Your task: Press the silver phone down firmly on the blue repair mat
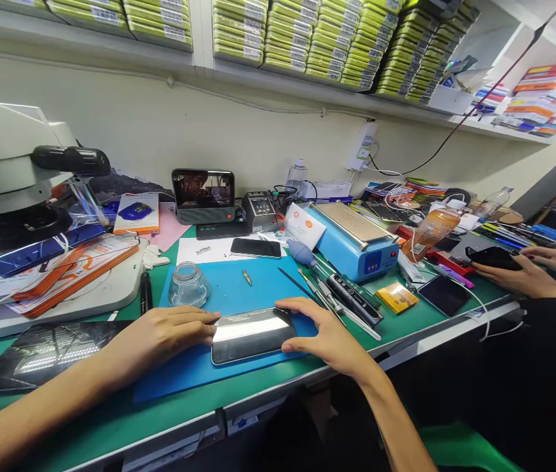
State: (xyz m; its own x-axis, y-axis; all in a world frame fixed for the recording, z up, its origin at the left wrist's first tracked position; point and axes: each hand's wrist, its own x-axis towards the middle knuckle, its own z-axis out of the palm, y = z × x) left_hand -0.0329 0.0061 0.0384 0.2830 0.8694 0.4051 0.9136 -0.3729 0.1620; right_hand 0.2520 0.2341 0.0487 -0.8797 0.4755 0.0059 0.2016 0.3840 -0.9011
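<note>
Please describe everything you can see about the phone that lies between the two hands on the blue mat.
The phone is a flat dark slab with rounded corners and a glossy glass face that reflects a bright band of light. It lies flat and sideways on the blue mat, near the front edge of the green table. The left hand touches its left end with the fingertips; the right hand rests at its right end, thumb along the top edge. No picture shows on its face.

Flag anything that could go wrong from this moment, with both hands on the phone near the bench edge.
1. The phone lies on the blue mat close to the table's front edge; a slip by the left hand or right hand might push it off.
2. The glass jar stands just behind the left hand and could be knocked.
3. Loose tools beside the right hand could scratch the screen.
</note>
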